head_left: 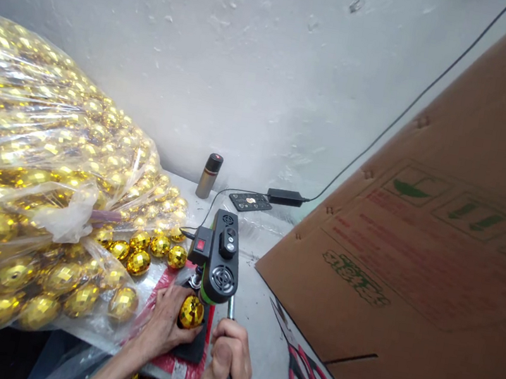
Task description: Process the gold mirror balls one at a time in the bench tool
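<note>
A small black bench drill press point(225, 254) with a red switch stands on a table in the head view. My left hand point(164, 324) is wrapped round a shiny gold mirror-faceted ball point(192, 312), keeping it on the black base under the front of the press head. The drill tip is hidden by the head, so whether it touches the ball I cannot tell. My right hand point(228, 360) grips the press's lever point(231, 306), whose dark end pokes out below the fingers. Red sheeting point(172, 366) lies beneath the base.
Left, a huge clear plastic bag point(74, 212) bulges with gold balls; loose balls point(139, 262) lie beside it. Red-handled scissors point(314, 378) lie right, next to a large cardboard box point(415, 254). Behind are a cylindrical bottle point(209, 176), a patterned dark slab point(250, 202) and a power adapter point(285, 197).
</note>
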`<state>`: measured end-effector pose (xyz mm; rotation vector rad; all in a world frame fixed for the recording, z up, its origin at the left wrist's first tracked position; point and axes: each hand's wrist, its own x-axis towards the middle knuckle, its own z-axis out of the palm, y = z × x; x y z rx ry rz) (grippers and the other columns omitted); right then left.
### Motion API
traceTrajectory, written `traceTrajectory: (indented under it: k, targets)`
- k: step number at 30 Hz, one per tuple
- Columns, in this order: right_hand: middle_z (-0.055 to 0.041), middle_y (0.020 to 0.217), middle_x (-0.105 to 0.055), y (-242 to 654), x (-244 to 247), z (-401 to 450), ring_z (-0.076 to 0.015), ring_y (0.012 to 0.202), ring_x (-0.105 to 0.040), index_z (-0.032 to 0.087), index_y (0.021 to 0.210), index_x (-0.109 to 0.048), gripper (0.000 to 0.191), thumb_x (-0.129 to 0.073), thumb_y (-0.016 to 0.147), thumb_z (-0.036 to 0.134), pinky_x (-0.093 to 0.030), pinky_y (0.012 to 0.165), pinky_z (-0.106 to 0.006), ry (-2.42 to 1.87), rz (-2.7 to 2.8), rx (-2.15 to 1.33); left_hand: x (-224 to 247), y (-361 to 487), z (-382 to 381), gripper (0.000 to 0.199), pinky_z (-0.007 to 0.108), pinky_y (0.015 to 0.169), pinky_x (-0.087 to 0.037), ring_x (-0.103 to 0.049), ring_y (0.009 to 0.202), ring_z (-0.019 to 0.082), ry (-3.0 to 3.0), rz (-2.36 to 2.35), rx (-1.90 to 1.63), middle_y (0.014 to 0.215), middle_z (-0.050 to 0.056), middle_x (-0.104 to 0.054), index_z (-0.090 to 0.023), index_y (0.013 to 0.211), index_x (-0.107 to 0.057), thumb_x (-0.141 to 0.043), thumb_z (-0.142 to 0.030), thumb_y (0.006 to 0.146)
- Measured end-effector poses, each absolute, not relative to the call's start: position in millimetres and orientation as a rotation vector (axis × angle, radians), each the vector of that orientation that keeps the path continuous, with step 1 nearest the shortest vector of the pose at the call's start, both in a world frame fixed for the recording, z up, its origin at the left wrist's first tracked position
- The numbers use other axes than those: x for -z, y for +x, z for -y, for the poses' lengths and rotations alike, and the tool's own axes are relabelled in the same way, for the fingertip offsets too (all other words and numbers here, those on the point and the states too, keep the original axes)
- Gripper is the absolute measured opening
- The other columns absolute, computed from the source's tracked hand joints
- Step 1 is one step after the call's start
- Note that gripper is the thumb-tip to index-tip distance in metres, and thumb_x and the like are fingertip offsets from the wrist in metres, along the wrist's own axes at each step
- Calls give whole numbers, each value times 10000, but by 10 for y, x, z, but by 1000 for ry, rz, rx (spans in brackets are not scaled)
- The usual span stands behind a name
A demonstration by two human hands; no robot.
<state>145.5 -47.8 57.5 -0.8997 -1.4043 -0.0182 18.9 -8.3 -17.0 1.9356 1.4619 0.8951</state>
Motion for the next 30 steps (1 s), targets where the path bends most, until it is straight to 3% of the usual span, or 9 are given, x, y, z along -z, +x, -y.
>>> traceTrajectory:
  k: [16, 24, 30]
  targets:
    - [11, 736, -568, 1475, -449, 486, -133, 631, -558, 223, 769, -521, 260, -413, 970, 98, -427, 593, -273, -913, 1399, -20, 252, 208, 59, 407, 445, 927, -448, -622, 1026, 295, 1951, -1452, -971, 1066, 61, -686, -237, 1121, -635, -770, -337, 751]
    - [16, 740, -592, 1477, -293, 406, -138, 628, -580, 229, 786, -533, 286, -379, 1021, 179, -470, 610, -282, -869, 1491, 119, 257, 201, 44, 462, 473, 953, -447, -616, 1070, 317, 1950, -1439, -920, 1095, 79, -689, -235, 1162, -636, -792, -333, 738]
    - [17, 719, -539, 1492, -833, 495, -120, 608, -554, 222, 775, -515, 281, -402, 1023, 152, -428, 538, -230, -930, 1481, -45, 195, 196, 52, 511, 546, 1002, -450, -619, 1125, 356, 1932, -1449, -916, 1167, 119, -693, -201, 1214, -632, -784, -285, 732]
